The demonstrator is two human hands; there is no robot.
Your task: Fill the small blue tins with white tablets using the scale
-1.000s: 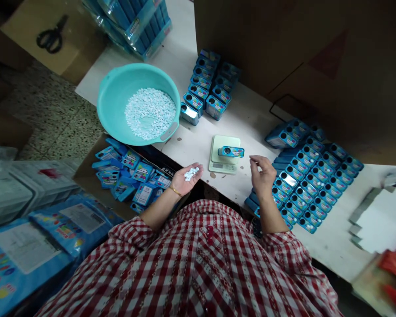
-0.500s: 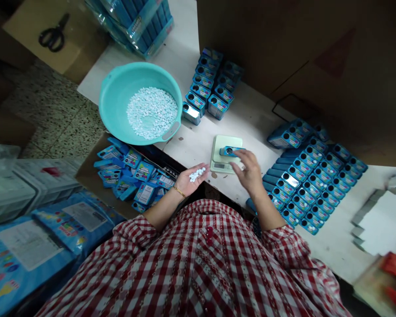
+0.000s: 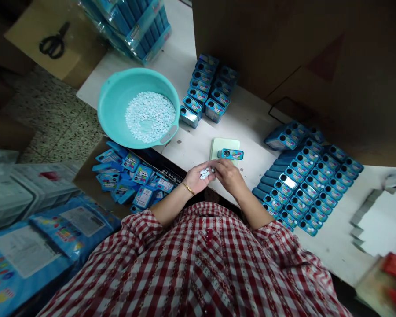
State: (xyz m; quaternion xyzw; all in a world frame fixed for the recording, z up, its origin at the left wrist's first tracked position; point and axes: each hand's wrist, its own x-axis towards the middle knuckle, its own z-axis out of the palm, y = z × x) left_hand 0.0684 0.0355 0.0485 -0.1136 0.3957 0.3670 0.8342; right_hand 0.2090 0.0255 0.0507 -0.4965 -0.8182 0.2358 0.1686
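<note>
My left hand [image 3: 198, 179] is cupped palm up, with a small heap of white candies [image 3: 204, 173] in it. Over its fingers, my right hand [image 3: 228, 175] pinches at the candies with thumb and fingertips together; the fingertips are partly hidden. Just beyond both hands, a blue tin [image 3: 231, 154] with a round dark opening lies on a pale green kitchen scale [image 3: 225, 143], whose near side my hands cover. To the left stands a turquoise basin [image 3: 110, 119] holding many more white candies.
Blue tins [image 3: 303, 176] stand in rows at the right, several with white candies on top. More tins [image 3: 201, 83] stand behind the scale. A carton of blue packs [image 3: 141, 171] sits below the basin. Scissors [image 3: 54, 42] lie on a box at upper left.
My right hand has left the tin on the scale and come down-left to my left palm. My left hand has shifted slightly right with the candies.
</note>
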